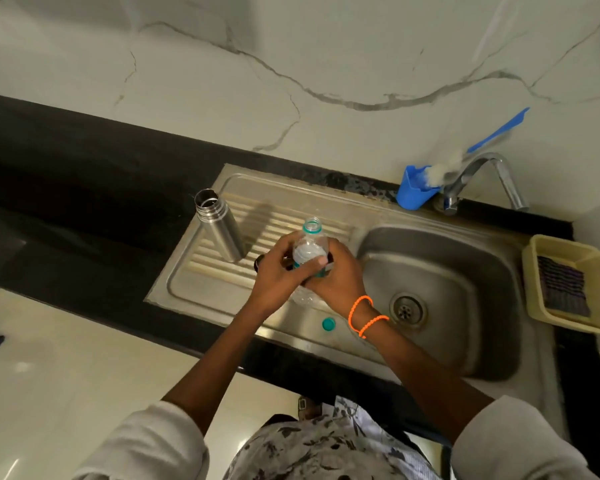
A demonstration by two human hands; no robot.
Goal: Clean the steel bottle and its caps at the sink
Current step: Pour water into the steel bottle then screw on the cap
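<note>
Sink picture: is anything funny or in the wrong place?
A little. The teal cap lies loose on the sink's front rim, off the plastic bottle both hands hold. The steel bottle stands open on the drainboard. Nothing looks spilled or broken.

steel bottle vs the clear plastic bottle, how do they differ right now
The steel bottle is opaque brushed metal; the plastic bottle is see-through with a teal neck ring. The steel bottle stands free on the ribbed drainboard, untouched, while the plastic bottle is held above it, gripped by the left hand and the right hand. The steel bottle looks wider at the mouth. Both are uncapped with open mouths.
</note>
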